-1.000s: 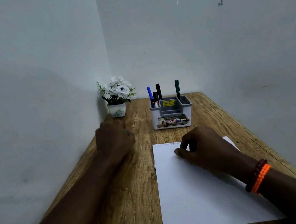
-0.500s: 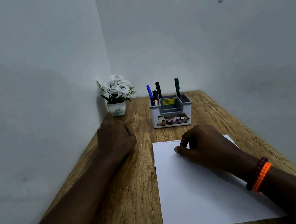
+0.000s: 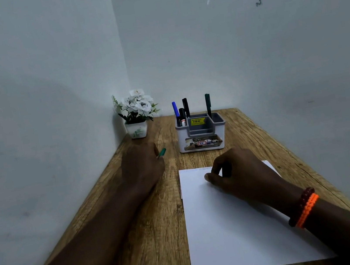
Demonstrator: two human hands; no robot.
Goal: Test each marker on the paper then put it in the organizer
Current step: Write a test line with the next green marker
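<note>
One green marker (image 3: pixel 161 152) pokes out of the left hand (image 3: pixel 143 167), whose curled fingers grip it; only its tip end shows, slanting up and to the right toward the organizer (image 3: pixel 201 136). The paper (image 3: pixel 230 226) lies to the right of that hand, close by, so the marker must swing rightward to reach it. The right hand (image 3: pixel 237 172) rests on the sheet's upper part, thumb and forefinger curled together; whether they pinch anything I cannot tell. Four markers (image 3: pixel 186 107) stand in the organizer already.
</note>
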